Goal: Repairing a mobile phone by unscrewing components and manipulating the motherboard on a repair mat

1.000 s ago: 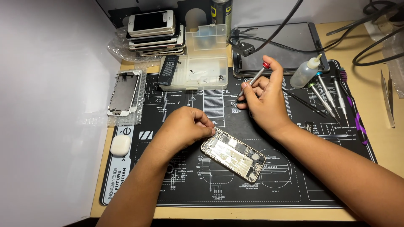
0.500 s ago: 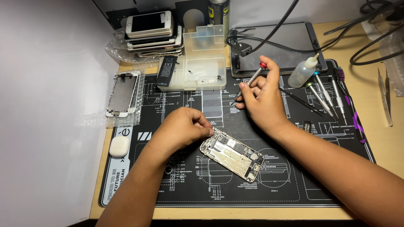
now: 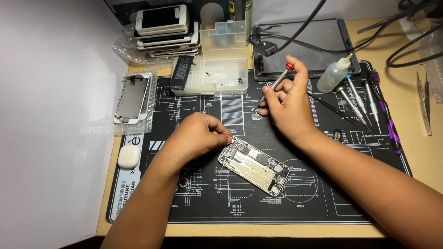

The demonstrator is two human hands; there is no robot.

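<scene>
My left hand [image 3: 196,137] pinches the top corner of the opened phone [image 3: 254,165] lying on the black mat [image 3: 323,193], while my right hand [image 3: 288,103] grips the red-capped screwdriver [image 3: 276,84] just above it. I seem between screws; next, the tip must seat squarely.

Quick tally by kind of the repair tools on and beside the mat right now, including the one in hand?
Screwdriver held in the right hand: 1
Screwdrivers lying on the mat at the right: 4
Thin black pry tool: 1
Tweezers off the mat: 1
Total: 7
The left hand steadies the opened phone.
</scene>
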